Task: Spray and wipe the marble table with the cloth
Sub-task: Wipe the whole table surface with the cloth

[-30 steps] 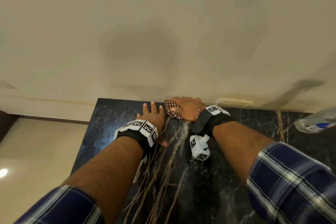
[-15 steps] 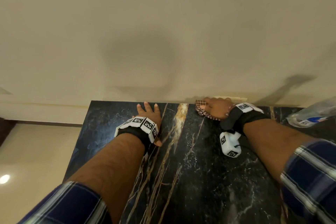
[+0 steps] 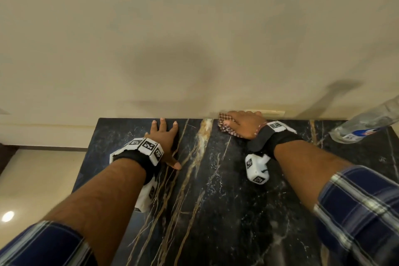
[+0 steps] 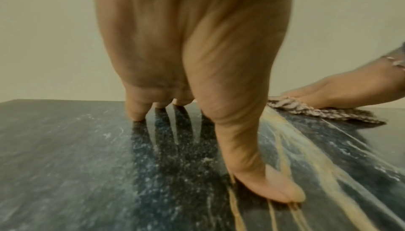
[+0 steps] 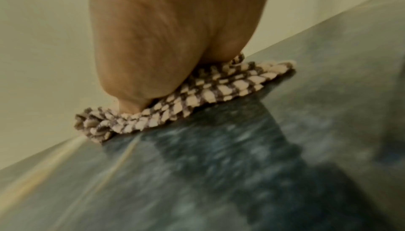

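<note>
- Now your right hand [image 3: 243, 124] w/ the checked cloth [image 3: 224, 128] sits further right along the back edge of the marble table [image 3: 216, 201] than a sec ago, fingers flat, pressing the cloth down.
- Left hand [image 3: 165, 136] hasn't moved: splayed, holding nothing.
- Bottle [image 3: 364, 124] lies far right.
- Looks like the wipe's heading right; the near side is probably left.

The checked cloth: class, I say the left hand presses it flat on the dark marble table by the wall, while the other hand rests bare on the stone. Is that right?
Not quite: the hands are swapped. The right hand presses the checked cloth on the marble table by the wall, as the right wrist view shows. The left hand rests bare on the stone.
</note>
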